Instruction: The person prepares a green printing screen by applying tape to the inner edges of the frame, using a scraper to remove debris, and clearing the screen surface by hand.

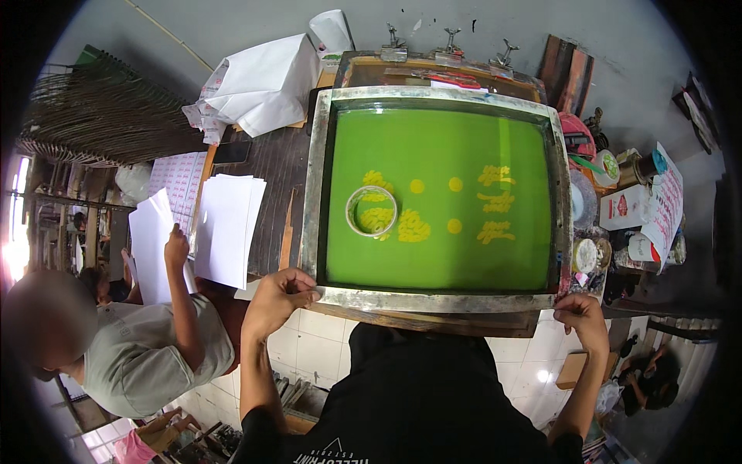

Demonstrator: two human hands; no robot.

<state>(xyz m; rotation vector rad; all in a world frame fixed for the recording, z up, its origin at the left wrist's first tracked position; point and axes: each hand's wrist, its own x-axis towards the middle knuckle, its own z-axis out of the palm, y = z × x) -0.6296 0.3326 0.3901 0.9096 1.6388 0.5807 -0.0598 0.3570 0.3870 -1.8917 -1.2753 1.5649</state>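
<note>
Pinching the near left corner of the silkscreen frame (433, 300), the left hand (283, 298) had its thumb and fingers nearly closed over the rim; the right hand (585, 317) pinched the near right corner likewise, its fingers curled. The frame lay over the dark wooden workbench (272, 174), and a tape roll (348, 210) rested on its green mesh (437, 259), partly around yellow motifs (495, 203).

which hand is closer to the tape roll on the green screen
Left. The left hand is at the near left corner of the frame, diagonally across from the tape roll; the right hand is farther off, at the near right corner.
</note>
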